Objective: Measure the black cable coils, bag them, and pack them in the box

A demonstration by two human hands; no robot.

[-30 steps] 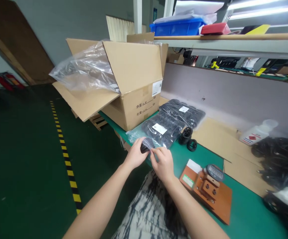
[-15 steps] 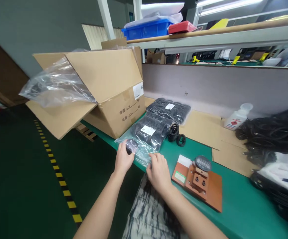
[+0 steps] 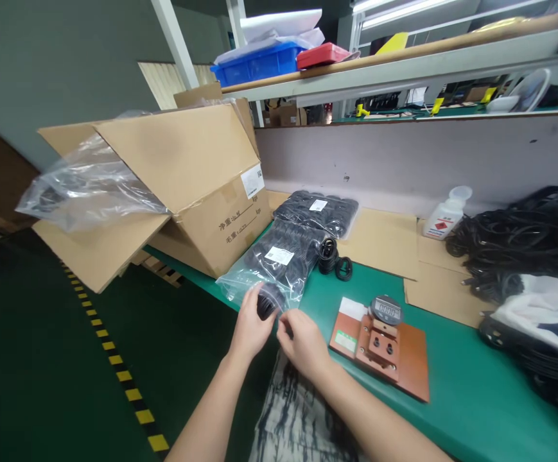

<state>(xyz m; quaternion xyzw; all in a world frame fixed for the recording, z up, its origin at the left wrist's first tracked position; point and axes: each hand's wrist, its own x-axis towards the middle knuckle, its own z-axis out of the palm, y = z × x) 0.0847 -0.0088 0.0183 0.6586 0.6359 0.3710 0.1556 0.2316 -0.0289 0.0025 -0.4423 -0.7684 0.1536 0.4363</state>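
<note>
My left hand (image 3: 251, 326) is wrapped around a stack of black rings (image 3: 270, 300) at the near end of a clear plastic bag (image 3: 240, 282). My right hand (image 3: 302, 341) is closed, thumb and forefinger together, close to the stack and the bag's near edge; what is between its fingertips is too small to make out. More black rings fill that bag, which carries a white label (image 3: 279, 256). Beside it on the green bench stand a short pile of loose rings (image 3: 327, 255) and a few rings lying flat (image 3: 343, 269).
A large open carton (image 3: 211, 212) stands left of the bag. Behind lies a second bag of black rings (image 3: 317, 212). Right of my hands sits a brown fixture with a digital gauge (image 3: 385, 310). Farther right are a white bottle (image 3: 447, 213) and black cables (image 3: 514, 237).
My left hand has shifted slightly right and down, and more of the ring stack shows in it. My right hand has come closer to the left. The camera view has shifted slightly.
</note>
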